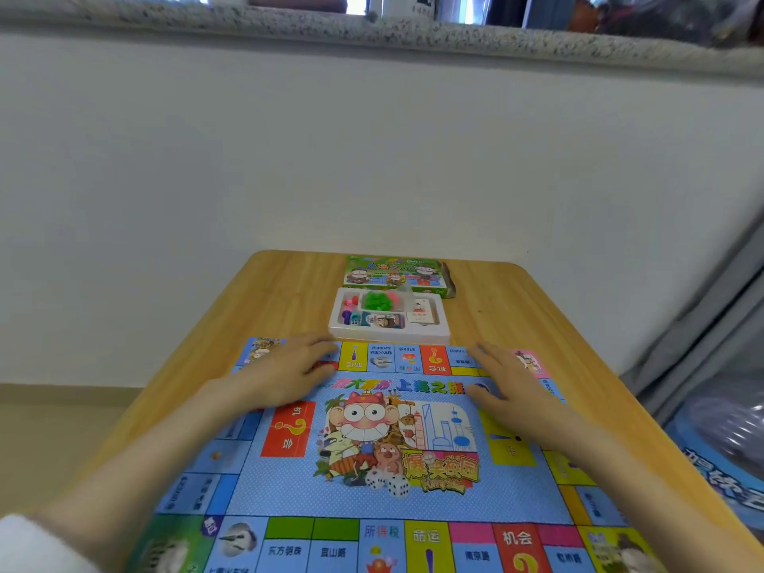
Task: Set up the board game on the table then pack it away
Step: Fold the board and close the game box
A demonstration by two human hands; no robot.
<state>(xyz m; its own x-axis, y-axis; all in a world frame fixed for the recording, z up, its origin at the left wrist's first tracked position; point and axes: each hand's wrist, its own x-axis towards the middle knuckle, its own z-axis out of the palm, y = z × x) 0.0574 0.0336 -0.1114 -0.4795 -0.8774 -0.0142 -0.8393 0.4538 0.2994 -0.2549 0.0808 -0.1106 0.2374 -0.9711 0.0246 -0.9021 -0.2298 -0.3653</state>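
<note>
At the nearest edge a white fleecy sleeve (25,543) is seen on the left arm. The game board (289,490) is spread flat across the near half of the wooden counter (289,291), its printed squares running round a blue dotted middle with a cartoon picture. It is judged to be a thin, light folding sheet, glossy and likely to slide on the smooth wood, and easily creased; it is best taken by its outer edges or folded along its own creases, though none can be made out here. The left hand (289,368) and right hand (508,382) are laid on the far part of the board, well apart, with the fingers nearly straight and spread, pressed flat and holding nothing. Just beyond the board's far edge a shallow white plastic tray (388,335) is set, moulded into compartments; a heap of small green pieces (378,301) is held in one, a card pack (421,314) in another, and a few coloured pawns at the left end. These are judged light, hard and easily scattered. Behind the tray, touching or nearly so, the green cardboard box (392,275) is placed. A plain white wall and a speckled stone sill (372,31) are seen farthest off.
</note>
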